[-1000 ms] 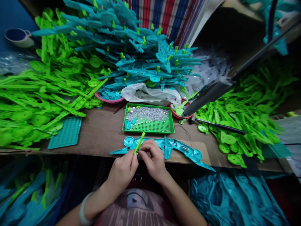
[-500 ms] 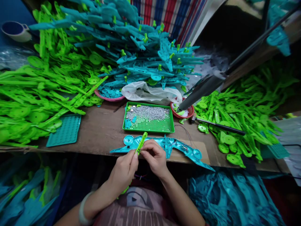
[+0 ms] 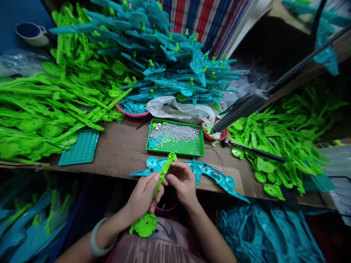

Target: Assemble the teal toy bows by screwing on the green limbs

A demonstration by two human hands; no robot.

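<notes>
Nearest you, a pale bracelet [image 3: 93,239] circles your left wrist, and your printed shirt [image 3: 164,250] shows below your hands. Your left hand [image 3: 144,193] is closed around a long green part [image 3: 163,174]; its round end hangs below your palm in front of the shirt, and its narrow end points up and away over the table edge. Your right hand [image 3: 184,182] is just beside that narrow end, fingers curled in and thumb bent toward them; you cannot tell from here whether they pinch anything. A thin wire [image 3: 166,209] loops below, between your hands.

Below the table edge, blue parts are heaped to your right [image 3: 260,226], with blue and green ones to your left [image 3: 33,226].

On the table [image 3: 115,146], just beyond your hands, lies a shiny blue piece [image 3: 205,170], its right side partly over a cardboard sheet [image 3: 234,177]. Past it sits a green tray [image 3: 175,153] with small metal bits [image 3: 181,132]. A hammer [image 3: 257,151] lies right of the red basket [image 3: 222,136].

Farther off, green parts pile up on both sides, and a tall blue pile [image 3: 164,62] stands before a striped cloth [image 3: 204,18].
</notes>
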